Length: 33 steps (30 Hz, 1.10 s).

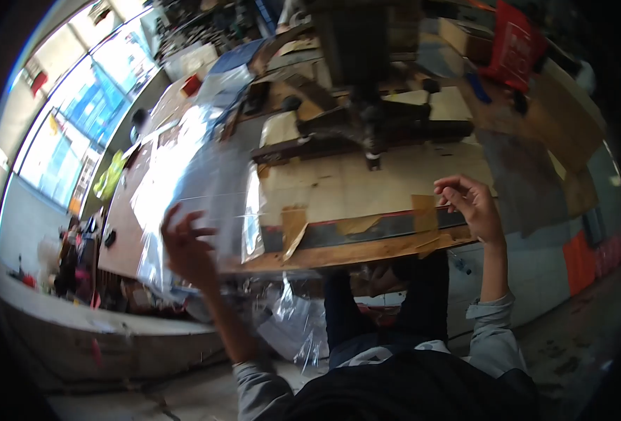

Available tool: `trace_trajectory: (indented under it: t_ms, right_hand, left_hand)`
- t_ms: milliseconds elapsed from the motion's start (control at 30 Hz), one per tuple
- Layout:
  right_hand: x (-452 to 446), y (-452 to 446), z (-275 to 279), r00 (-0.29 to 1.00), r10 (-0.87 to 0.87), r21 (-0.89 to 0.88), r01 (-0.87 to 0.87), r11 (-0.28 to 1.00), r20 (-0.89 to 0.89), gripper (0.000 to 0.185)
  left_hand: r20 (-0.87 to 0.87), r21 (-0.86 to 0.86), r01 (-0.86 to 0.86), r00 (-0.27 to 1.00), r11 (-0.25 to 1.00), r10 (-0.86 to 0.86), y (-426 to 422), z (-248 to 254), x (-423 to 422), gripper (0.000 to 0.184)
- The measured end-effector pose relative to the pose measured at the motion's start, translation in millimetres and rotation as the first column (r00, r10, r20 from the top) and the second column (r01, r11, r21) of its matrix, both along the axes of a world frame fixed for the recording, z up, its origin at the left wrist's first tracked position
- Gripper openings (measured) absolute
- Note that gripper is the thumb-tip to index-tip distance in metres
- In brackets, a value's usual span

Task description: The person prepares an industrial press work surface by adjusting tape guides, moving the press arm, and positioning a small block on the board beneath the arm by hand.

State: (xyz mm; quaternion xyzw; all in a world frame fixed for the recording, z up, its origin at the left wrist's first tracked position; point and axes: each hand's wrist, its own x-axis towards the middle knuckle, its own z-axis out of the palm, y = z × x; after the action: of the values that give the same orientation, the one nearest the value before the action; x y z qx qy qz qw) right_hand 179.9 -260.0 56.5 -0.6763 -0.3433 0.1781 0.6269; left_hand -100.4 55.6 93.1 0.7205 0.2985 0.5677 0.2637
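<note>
My left hand (189, 245) is over the left part of the table, its fingers spread and slightly blurred. Beneath and beside it lies a stack of clear plastic sheets or bags (219, 182), shining in the window light. My right hand (473, 205) is above the right front of a pale wooden board (338, 186), fingers loosely bent, with nothing visible in them. Between the hands, strips of brown tape (295, 228) cross a dark strip along the board's front edge. A dark machine bar (394, 137) spans the board beyond both hands.
The machine's column (363, 42) rises at the back centre. A red bag (514, 49) and a cardboard box (465, 38) stand at the back right. More translucent sheet (524, 179) lies on the right. Clear plastic (293, 316) hangs below the table's front edge (352, 261).
</note>
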Motion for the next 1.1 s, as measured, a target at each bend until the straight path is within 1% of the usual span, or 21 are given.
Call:
trace_trajectory:
  t_ms: [33,67,100,133,200,233,267,333,367,400,433,467,500,533,567,600,667,700,733,767,1100]
  right_hand:
    - [4,-14,-2,0.998,-0.026,-0.042,0.028,0.999,0.048,0.019]
    - [7,-28,-2,0.994,-0.05,-0.085,0.058,0.995,0.095,0.019]
    - [10,-44,0,0.984,-0.148,-0.149,0.161,0.976,0.097,0.018]
    - [17,-58,0,0.962,-0.196,-0.193,0.232,0.953,0.189,0.018]
    - [43,-83,-5,0.895,-0.257,-0.265,0.364,0.893,0.364,0.017]
    - [61,-90,-11,0.841,-0.285,-0.205,0.412,0.888,0.459,0.016]
    - [83,-93,-15,0.82,-0.272,-0.225,0.428,0.875,0.504,0.015]
    - [139,-95,-29,0.747,-0.187,-0.289,0.458,0.841,0.638,0.016]
    - [167,-91,-38,0.683,-0.113,-0.325,0.478,0.816,0.721,0.018]
    - [185,-85,-47,0.69,-0.105,-0.335,0.472,0.815,0.716,0.021]
    - [202,-77,-52,0.692,-0.097,-0.341,0.466,0.816,0.715,0.024]
    - [217,-69,-58,0.694,-0.085,-0.346,0.458,0.819,0.715,0.027]
    - [227,-62,-69,0.621,-0.117,-0.275,0.499,0.822,0.775,0.03]
    - [234,-56,-79,0.54,-0.153,-0.195,0.532,0.824,0.828,0.033]
    - [237,-52,-86,0.459,-0.19,-0.113,0.556,0.823,0.868,0.036]
    - [239,-50,-88,0.472,-0.171,-0.146,0.563,0.814,0.865,0.037]
    - [241,-47,-94,0.503,-0.131,-0.219,0.577,0.787,0.855,0.039]
    - [241,-47,-94,0.503,-0.127,-0.215,0.567,0.795,0.855,0.038]
    - [238,-47,-91,0.504,-0.131,-0.208,0.561,0.801,0.854,0.036]
    - [235,-47,-87,0.504,-0.138,-0.2,0.558,0.805,0.853,0.035]
    - [226,-42,-74,0.455,-0.187,-0.106,0.544,0.833,0.871,0.024]
  left_hand:
    - [-0.058,0.077,-0.029,0.998,0.997,0.033,35,5,-8,0.028]
    - [-0.121,0.23,0.051,0.992,0.972,-0.023,81,8,-21,0.042]
    - [-0.203,0.161,0.013,0.979,0.987,0.02,115,19,-29,0.053]
    - [-0.23,0.355,0.082,0.973,0.931,0.002,161,19,-38,0.047]
    - [-0.329,0.421,-0.051,0.922,0.906,0.205,223,33,-42,0.022]
    - [-0.4,0.389,-0.085,0.881,0.917,0.251,261,35,-46,0.022]
    - [-0.46,0.324,-0.028,0.869,0.946,0.183,306,33,-53,0.021]
    - [-0.641,0.38,-0.031,0.712,0.924,0.288,405,15,-69,0.024]
    - [-0.731,0.448,-0.122,0.52,0.886,0.442,410,10,-63,0.028]
    - [-0.775,0.526,-0.194,0.29,0.828,0.561,413,5,-58,0.032]
    - [-0.709,0.655,-0.166,0.204,0.737,0.676,441,-29,-62,0.044]
    - [-0.807,0.556,-0.157,0.131,0.816,0.575,412,-36,-46,0.053]
    - [-0.956,0.274,-0.25,0.035,0.929,0.291,314,-9,-5,0.061]
    - [-0.934,0.306,-0.1,0.16,0.947,0.319,333,-56,-12,0.066]
    - [-0.944,0.235,-0.087,0.216,0.968,0.249,273,-68,2,0.065]
    - [-0.964,0.027,-0.024,0.263,0.999,0.033,224,-69,11,0.062]
    - [-0.958,-0.03,0.188,-0.285,0.982,0.025,188,-97,22,0.06]
    - [-0.999,0.053,-0.021,0.009,0.998,0.054,152,-105,29,0.06]
    - [-0.947,0.078,-0.241,0.287,0.967,0.147,118,-105,35,0.059]
    - [-0.952,0.096,-0.289,0.252,0.953,0.173,101,-94,42,0.06]
    - [-0.936,0.135,-0.29,0.276,0.947,0.218,105,-100,38,0.057]
